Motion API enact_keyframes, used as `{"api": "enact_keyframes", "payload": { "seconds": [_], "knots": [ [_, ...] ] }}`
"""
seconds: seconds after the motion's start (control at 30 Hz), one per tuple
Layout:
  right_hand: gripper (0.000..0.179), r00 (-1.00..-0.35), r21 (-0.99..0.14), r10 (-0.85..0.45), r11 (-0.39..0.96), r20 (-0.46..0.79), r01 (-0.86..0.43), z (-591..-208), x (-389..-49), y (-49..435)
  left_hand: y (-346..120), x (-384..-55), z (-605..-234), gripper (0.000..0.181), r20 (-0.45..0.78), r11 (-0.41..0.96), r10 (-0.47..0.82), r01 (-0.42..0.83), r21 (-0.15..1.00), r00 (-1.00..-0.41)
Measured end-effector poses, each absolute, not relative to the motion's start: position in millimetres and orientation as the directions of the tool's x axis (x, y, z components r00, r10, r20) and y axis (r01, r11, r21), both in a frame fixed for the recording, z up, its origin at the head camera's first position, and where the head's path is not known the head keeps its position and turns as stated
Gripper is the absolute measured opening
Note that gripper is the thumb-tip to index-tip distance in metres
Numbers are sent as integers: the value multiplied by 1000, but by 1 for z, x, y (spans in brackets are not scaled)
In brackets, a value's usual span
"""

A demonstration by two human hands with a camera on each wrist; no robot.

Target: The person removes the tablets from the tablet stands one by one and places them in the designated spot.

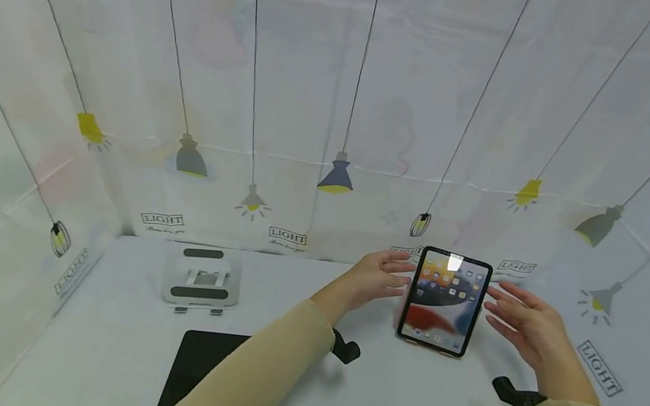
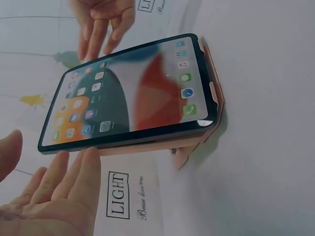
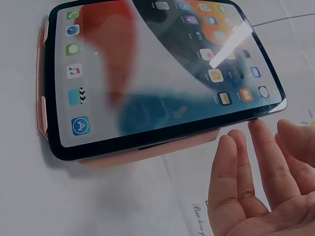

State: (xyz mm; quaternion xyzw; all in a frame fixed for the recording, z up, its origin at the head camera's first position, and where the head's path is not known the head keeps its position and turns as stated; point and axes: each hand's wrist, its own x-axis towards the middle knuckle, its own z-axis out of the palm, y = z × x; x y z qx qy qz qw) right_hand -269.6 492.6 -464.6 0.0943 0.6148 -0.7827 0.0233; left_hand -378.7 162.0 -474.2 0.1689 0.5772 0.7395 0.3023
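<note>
A tablet (image 1: 444, 302) with its screen lit, showing rows of app icons, leans upright on a pink stand (image 2: 162, 142) at the back right of the table. My left hand (image 1: 373, 278) is at the tablet's left edge, fingers extended, their tips at or very near the frame. On the other side, my right hand (image 1: 528, 326) has its fingers spread loosely, with the fingertips close to the right edge. In the right wrist view one fingertip of the right hand (image 3: 266, 182) meets the tablet's edge. Neither hand wraps round the tablet.
A grey-white folding stand (image 1: 203, 277) with black pads lies at the back left. Nearer, a flat black panel (image 1: 206, 360) is partly covered by the left sleeve. A white curtain (image 1: 294, 81) printed with hanging lamps rises behind the white table (image 1: 96, 351).
</note>
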Motion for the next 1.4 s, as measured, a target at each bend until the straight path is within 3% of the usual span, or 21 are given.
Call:
{"api": "enact_keyframes", "payload": {
  "seconds": [0.4, 0.87, 1.07, 1.4],
  "knots": [
    [57, -969, -972, 165, -176, -187, 157, -462, -277, 487, 173, -381, -471, 62, -55, -177, 628, -211, 961, -776],
    [38, -973, -950, 149, -285, -177, 129, -461, -276, 485, 175, -378, -465, 61, -95, -165, 611, -244, 956, -786],
    [41, -974, -941, 152, -318, -168, 113, -463, -276, 486, 178, -379, -464, 58, -90, -166, 584, -227, 960, -807],
    [45, -966, -951, 186, -286, -178, 120, -465, -275, 485, 183, -376, -467, 38, -102, -157, 526, -215, 964, -844]
  ]
}}
